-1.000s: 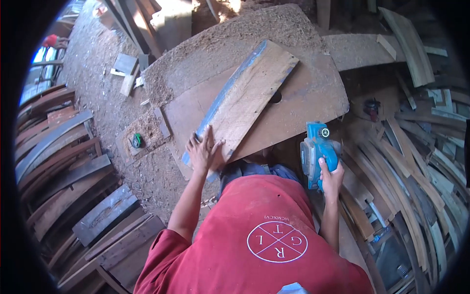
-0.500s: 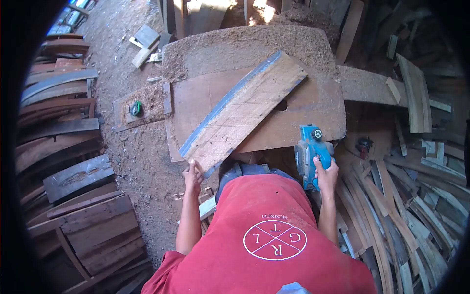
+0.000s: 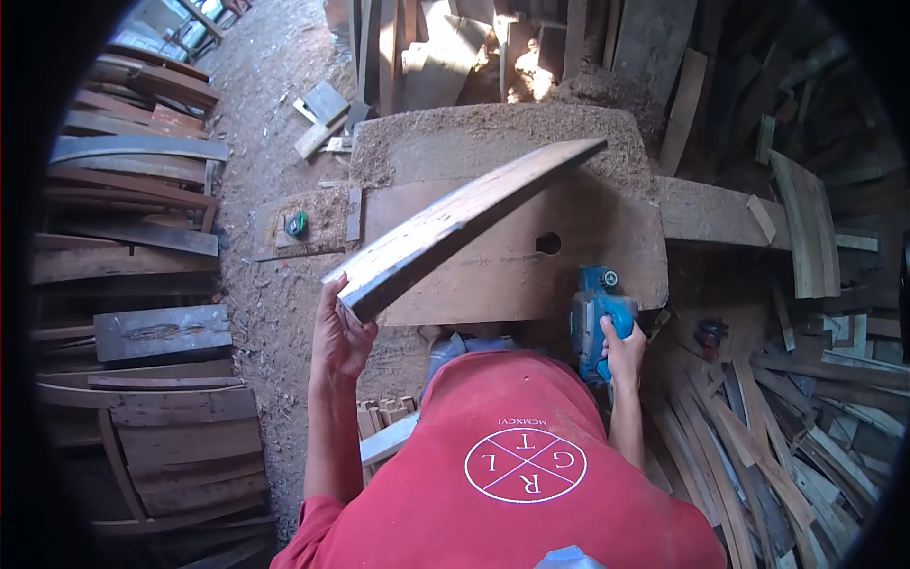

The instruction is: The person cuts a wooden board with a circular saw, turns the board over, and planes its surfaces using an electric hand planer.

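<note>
Pale-brown wood cuts diagonally across the middle of the frame: a long, gently curved plank [image 3: 441,220], tilted so that its darker narrow side shows, with its near end at centre left and its far end toward the upper right. The bare left hand [image 3: 343,337] has its fingers closed around the near end, gripping it from below and from the outer side. Behind and beneath the plank spreads a brown, round-cornered wooden work table [image 3: 607,228], its far part strewn with shavings and a dark round hole [image 3: 548,244] showing right of centre; whether the plank's far end touches that top cannot be told. Right of centre, the bare right hand [image 3: 623,353] is wrapped around the handle of a blue power planer [image 3: 588,318], held by the table's near right corner and well apart from the plank — whether the tool is running cannot be told. The step in hand looks like turning or inspecting the plank by one end, with the planer kept aside. As a judgement, the next move calls for a firm left grip against the plank's weight, and the planer clear of the wood until the plank lies steady — a tilted piece gives poor footing for a cut.
</note>
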A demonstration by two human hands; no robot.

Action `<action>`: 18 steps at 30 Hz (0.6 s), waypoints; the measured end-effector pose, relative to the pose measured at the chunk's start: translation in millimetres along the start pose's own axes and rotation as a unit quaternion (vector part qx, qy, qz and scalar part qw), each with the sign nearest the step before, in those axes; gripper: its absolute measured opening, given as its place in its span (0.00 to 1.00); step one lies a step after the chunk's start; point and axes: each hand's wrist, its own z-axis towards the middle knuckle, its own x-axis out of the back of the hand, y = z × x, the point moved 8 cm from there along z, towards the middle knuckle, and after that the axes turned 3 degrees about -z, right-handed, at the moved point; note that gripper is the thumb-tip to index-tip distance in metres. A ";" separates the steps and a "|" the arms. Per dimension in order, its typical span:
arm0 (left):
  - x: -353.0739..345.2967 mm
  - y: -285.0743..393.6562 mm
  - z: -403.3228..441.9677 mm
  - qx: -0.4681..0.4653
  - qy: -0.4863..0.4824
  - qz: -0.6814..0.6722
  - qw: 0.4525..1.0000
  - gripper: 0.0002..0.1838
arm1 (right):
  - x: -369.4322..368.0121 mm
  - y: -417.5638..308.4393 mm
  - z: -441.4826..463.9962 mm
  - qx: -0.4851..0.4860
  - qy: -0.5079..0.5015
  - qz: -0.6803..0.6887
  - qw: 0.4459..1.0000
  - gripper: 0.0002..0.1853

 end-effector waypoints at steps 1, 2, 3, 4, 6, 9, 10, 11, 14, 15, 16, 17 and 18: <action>-13.7 -6.8 -2.6 0.044 -0.042 -0.055 0.997 0.21 | 1.9 -0.8 -1.0 0.000 0.003 0.003 1.000 0.15; -22.6 -8.1 -2.9 0.044 -0.044 -0.053 0.997 0.21 | -1.5 -1.5 -2.7 -0.005 0.004 0.003 1.000 0.14; -27.1 -15.4 -6.4 0.058 0.021 -0.095 0.994 0.17 | -0.8 -2.1 -4.0 -0.010 0.003 0.002 1.000 0.14; -28.0 -22.2 -10.2 0.070 0.085 -0.137 0.984 0.14 | -0.9 -1.3 -4.3 -0.010 0.002 0.004 1.000 0.14; -39.5 -26.7 -11.2 0.075 0.086 -0.151 0.982 0.14 | 1.6 1.3 -3.4 -0.010 0.011 0.011 1.000 0.14; -47.4 -30.9 -9.8 0.075 0.067 -0.149 0.984 0.16 | 0.0 8.2 -2.5 -0.023 0.013 0.004 1.000 0.14; -47.7 -33.4 -9.9 0.073 0.070 -0.152 0.983 0.16 | 2.2 7.7 -2.8 -0.022 0.009 0.001 1.000 0.14; -47.9 -36.8 -9.3 0.081 0.060 -0.160 0.982 0.16 | 4.3 7.4 -3.2 -0.025 0.013 0.010 1.000 0.14; -48.2 -43.3 -10.3 0.078 0.053 -0.161 0.982 0.17 | 6.7 12.5 -1.1 -0.031 0.008 0.010 0.999 0.14; -48.6 -44.8 -10.7 0.071 0.055 -0.142 0.986 0.16 | 8.7 12.4 -1.0 -0.030 0.009 0.004 0.999 0.14; -46.1 -45.5 -9.1 0.066 0.056 -0.123 0.989 0.16 | 7.3 12.4 -1.6 -0.030 0.012 -0.002 0.999 0.14; -47.9 -46.3 -10.0 0.060 0.055 -0.089 0.993 0.19 | 8.4 10.7 -2.0 -0.030 0.006 -0.003 1.000 0.14; -45.0 -47.9 -10.6 0.061 0.057 -0.091 0.992 0.19 | 9.3 9.2 -2.4 -0.030 0.004 -0.007 1.000 0.14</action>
